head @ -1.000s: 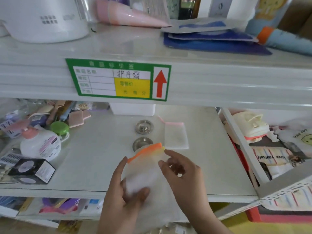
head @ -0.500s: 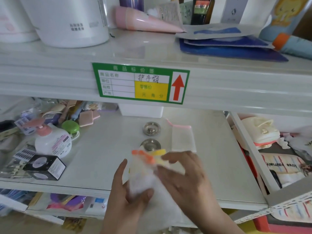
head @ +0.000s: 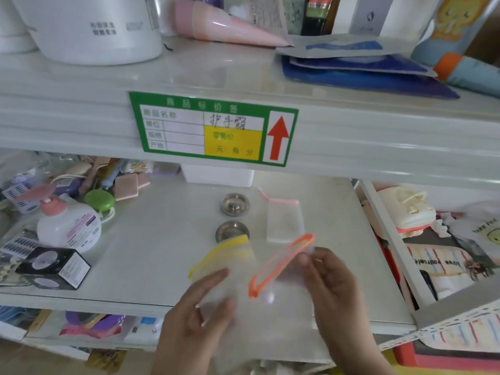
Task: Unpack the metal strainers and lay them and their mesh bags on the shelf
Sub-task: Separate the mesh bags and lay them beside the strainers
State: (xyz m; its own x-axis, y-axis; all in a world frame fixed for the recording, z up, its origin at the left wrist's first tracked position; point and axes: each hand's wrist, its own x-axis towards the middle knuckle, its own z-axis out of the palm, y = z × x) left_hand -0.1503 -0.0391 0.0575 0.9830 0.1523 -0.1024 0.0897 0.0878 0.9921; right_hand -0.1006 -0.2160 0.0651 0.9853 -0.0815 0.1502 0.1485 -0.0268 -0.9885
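Observation:
Two round metal strainers lie on the white shelf (head: 151, 247), one further back (head: 234, 203) and one nearer (head: 231, 231). A white mesh bag with a pink drawstring (head: 284, 221) lies flat to their right. My left hand (head: 197, 315) holds a white mesh bag with a yellow top edge (head: 227, 263) above the shelf's front. My right hand (head: 332, 280) holds a second white mesh bag with an orange top edge (head: 281, 266), pulled apart from the yellow one. Whether either held bag has a strainer inside is hidden.
On the shelf's left stand a white pump bottle (head: 67, 228), a black box (head: 54, 267), a green round case (head: 98, 200) and small packets. A white box (head: 219, 175) sits at the back. The upper shelf edge carries a green price label (head: 211, 128). Packaged goods fill the right bin (head: 443, 239).
The two bags were held together as one bundle; now my right hand has drawn the orange-edged bag off to the right, leaving the yellow-edged one in my left hand.

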